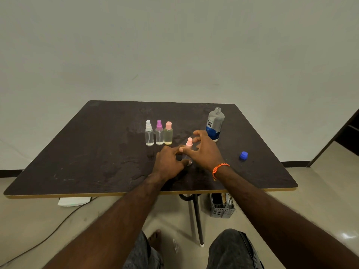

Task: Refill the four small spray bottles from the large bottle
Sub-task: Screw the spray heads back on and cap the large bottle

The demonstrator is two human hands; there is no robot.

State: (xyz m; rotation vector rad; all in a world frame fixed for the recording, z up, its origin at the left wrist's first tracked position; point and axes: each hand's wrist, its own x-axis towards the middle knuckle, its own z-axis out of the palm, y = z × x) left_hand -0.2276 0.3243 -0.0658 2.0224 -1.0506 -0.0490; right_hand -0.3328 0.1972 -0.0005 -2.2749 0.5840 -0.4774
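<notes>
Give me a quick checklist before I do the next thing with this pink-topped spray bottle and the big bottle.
1. Bottle steadied: left hand grips the pink-topped spray bottle at its base. Ok.
2. Right hand on the pink top: fingers curl around it, actual contact unclear. Cannot tell.
3. Large bottle uncapped and upright; blue cap lies on the table. Ok.
4. Other three small bottles upright in a row, tops on. Ok.
5. Liquid level in the held bottle: hidden by hands. Cannot tell.
</notes>
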